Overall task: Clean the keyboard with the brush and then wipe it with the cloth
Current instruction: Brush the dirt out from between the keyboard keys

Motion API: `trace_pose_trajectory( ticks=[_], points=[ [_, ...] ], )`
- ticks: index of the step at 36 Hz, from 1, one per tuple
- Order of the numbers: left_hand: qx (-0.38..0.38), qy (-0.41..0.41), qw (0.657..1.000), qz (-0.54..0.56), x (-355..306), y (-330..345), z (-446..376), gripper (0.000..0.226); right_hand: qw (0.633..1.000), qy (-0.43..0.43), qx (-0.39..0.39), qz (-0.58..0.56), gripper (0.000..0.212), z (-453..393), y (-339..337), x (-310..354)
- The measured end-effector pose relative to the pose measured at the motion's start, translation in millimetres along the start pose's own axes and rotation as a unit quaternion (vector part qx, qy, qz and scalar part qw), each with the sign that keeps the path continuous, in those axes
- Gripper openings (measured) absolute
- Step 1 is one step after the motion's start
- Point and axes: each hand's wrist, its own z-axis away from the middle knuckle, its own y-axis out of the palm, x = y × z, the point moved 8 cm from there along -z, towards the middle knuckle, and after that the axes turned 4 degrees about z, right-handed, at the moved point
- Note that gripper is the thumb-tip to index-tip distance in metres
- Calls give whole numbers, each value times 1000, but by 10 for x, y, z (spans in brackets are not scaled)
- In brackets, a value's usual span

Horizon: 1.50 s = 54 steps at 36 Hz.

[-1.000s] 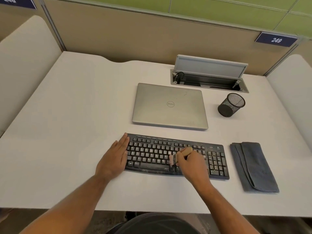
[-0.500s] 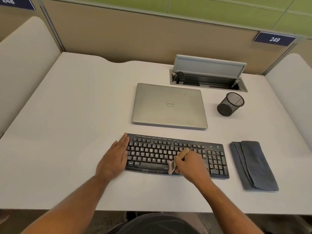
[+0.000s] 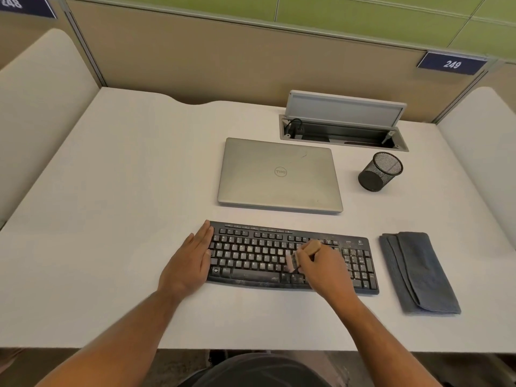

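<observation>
Keyboard (image 3: 265,255) sits at the near middle of the desk (image 3: 111,191), left hand (image 3: 187,263) flat with fingers together bracing its left end while the right hand (image 3: 321,269) pinches a small brush (image 3: 296,259) over the right-side letter keys. So we're mid-brushing; I'd guess the number pad comes next, and the folded cloth (image 3: 418,272) just right of the keyboard looks untouched.

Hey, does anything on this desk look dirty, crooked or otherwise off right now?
The black keyboard is dusty, with pale specks along its front edge. The black mesh pen cup appears tilted, though the wide-angle lens may cause that. The grey flap over the desk's cable tray stands open.
</observation>
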Motion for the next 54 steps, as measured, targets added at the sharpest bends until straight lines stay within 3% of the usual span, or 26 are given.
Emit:
trace_pose_trajectory(
  ticks=[5, 11, 16, 24, 32, 40, 47, 51, 54],
  points=[
    [3, -1, 1000, -1, -16, 7, -1, 63, 998, 12, 59, 34, 38, -34, 93, -48],
    [6, -2, 1000, 0, -32, -3, -2, 64, 1000, 5, -6, -29, 35, -50, 8, -83],
    [3, -9, 1000, 3, -38, -17, 4, 64, 998, 11, 58, 29, 42, -52, 103, -105],
    [5, 1, 1000, 2, -9, 15, -1, 63, 986, -132, 103, -20, 13, -17, 73, 231],
    [4, 2, 1000, -2, 4, 18, -7, 63, 984, -123, 124, 42, 12, -99, -13, 82],
    [2, 0, 1000, -1, -22, 1, -2, 63, 999, -27, 5, -22, 28, 15, -21, 13],
    [1, -1, 1000, 1, -27, -11, -5, 64, 999, 4, 32, 4, 35, 101, 95, -25],
    [2, -1, 1000, 3, -47, -16, 3, 64, 998, 12, -30, -48, 33, 87, -85, -60],
    [3, 1, 1000, 2, -50, -15, 3, 64, 1000, -3, -25, -17, 33, 100, -69, -55]
  ],
)
